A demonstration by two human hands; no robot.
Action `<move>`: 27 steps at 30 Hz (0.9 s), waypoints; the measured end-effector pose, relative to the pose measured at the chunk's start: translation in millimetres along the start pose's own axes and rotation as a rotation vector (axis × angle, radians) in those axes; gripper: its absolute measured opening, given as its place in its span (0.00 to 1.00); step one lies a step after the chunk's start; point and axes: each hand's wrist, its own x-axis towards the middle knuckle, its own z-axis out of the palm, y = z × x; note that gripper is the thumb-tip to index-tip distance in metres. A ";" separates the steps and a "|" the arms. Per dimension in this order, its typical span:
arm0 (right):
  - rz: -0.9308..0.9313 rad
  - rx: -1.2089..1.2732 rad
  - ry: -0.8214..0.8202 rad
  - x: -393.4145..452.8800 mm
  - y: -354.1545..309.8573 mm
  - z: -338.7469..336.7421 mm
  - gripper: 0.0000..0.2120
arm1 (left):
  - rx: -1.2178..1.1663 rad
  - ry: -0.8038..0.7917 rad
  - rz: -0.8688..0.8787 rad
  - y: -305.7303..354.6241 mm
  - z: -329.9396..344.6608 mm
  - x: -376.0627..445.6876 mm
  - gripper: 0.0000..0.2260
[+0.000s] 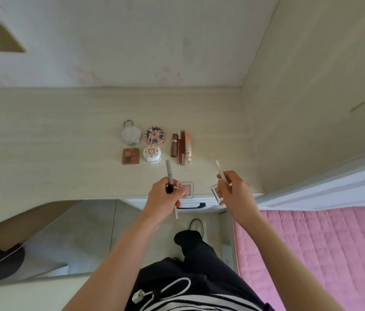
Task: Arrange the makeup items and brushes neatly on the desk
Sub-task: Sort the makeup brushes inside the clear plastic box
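Above the near edge of a pale desk (42,131), the left hand (163,196) grips a grey pencil (169,176) and the right hand (235,187) grips a cream pencil (219,170), with compacts (152,142) and lip tubes (181,147) lined up beyond.

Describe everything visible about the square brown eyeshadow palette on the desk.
The eyeshadow palette is a small square case with a brown frame holding several pans in peach, tan and brown shades. It lies flat on the pale wood-grain desk, front left of the grouped items, just below the round white mirror and beside the white patterned compact. Neither hand touches it.
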 end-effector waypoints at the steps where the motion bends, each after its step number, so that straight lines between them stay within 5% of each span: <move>1: -0.002 -0.014 -0.007 11.6 1.2 -2.9 0.08 | 0.018 -0.004 -0.001 5.9 5.2 8.3 0.05; 14: 0.172 0.057 -0.027 131.2 27.1 -10.3 0.04 | 0.337 -0.066 0.054 72.2 63.6 131.7 0.04; 27: 0.261 0.019 -0.037 164.4 37.8 7.4 0.04 | 0.696 -0.167 0.041 101.9 77.0 218.6 0.08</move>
